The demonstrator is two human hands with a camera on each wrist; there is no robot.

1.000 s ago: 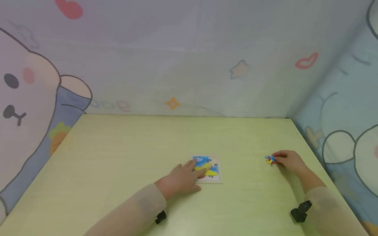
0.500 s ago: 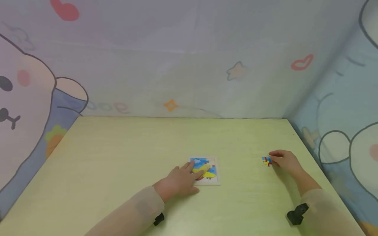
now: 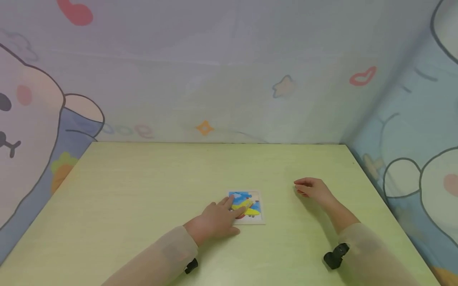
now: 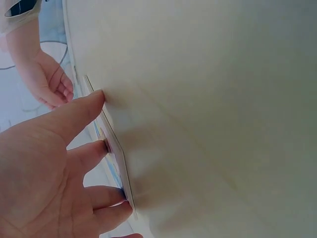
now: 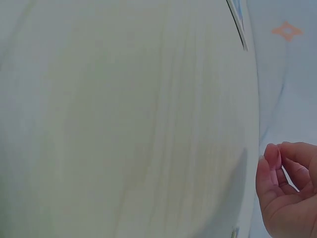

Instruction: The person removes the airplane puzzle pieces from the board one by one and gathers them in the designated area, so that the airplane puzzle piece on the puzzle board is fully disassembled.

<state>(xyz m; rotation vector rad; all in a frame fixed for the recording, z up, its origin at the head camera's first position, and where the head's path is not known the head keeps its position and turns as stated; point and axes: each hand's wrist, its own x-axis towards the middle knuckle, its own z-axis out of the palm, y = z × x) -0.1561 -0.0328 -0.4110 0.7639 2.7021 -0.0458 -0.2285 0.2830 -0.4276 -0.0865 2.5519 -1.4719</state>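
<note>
A small square jigsaw puzzle (image 3: 261, 216) with a yellow plane on blue sky lies at the middle of the table, with a bare pale gap near its upper right corner. My left hand (image 3: 218, 218) rests on its left side, fingers spread; in the left wrist view, fingertips (image 4: 106, 146) touch the board's edge. To the right of the board, my right hand (image 3: 316, 192) is raised with thumb and fingers pinched together. A red sliver of a puzzle piece (image 3: 300, 192) shows below those fingertips; the rest is hidden. The right wrist view shows the same pinch.
The pale yellow table (image 3: 161, 171) meets a cartoon-printed backdrop (image 3: 179, 79) behind and at both sides. A small coloured edge (image 5: 235, 232) shows low in the right wrist view. Black wrist cameras (image 3: 335, 256) sit at the sleeves.
My right hand has moved left toward the board from the spot where the blue, yellow and red puzzle piece showed. My left hand has stayed on the board. The head view has shifted slightly.
</note>
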